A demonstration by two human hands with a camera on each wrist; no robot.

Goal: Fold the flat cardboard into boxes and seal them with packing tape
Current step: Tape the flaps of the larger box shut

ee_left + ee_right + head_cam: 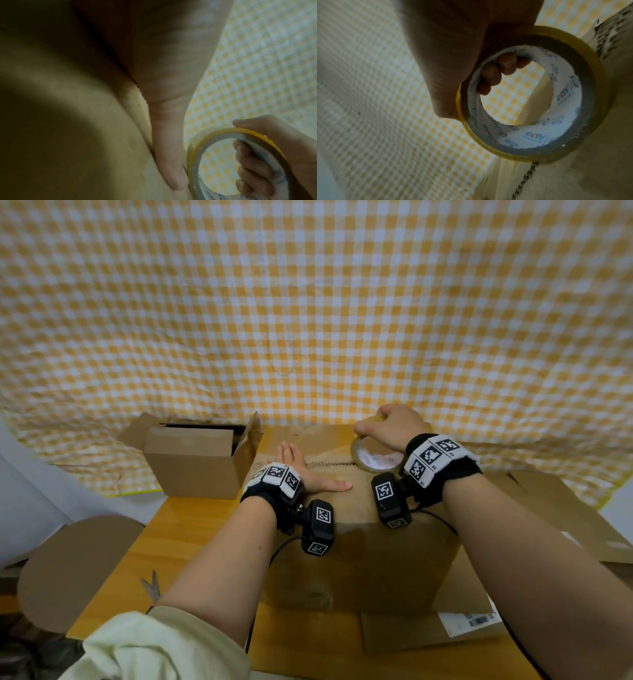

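A large brown cardboard box stands in front of me on the wooden table, flaps folded down, with a jagged seam across its top. My left hand lies flat on the box top, fingers straight, thumb stretched along the cardboard. My right hand grips a roll of clear yellowish packing tape, fingers hooked through its white core. The roll stands on edge on the box top by the seam; it also shows at the lower right of the left wrist view as the tape roll.
A smaller open cardboard box stands at the back left. Flat cardboard lies at the right, another piece with a label under the big box. The wooden table shows bare at the left. A checked yellow cloth hangs behind.
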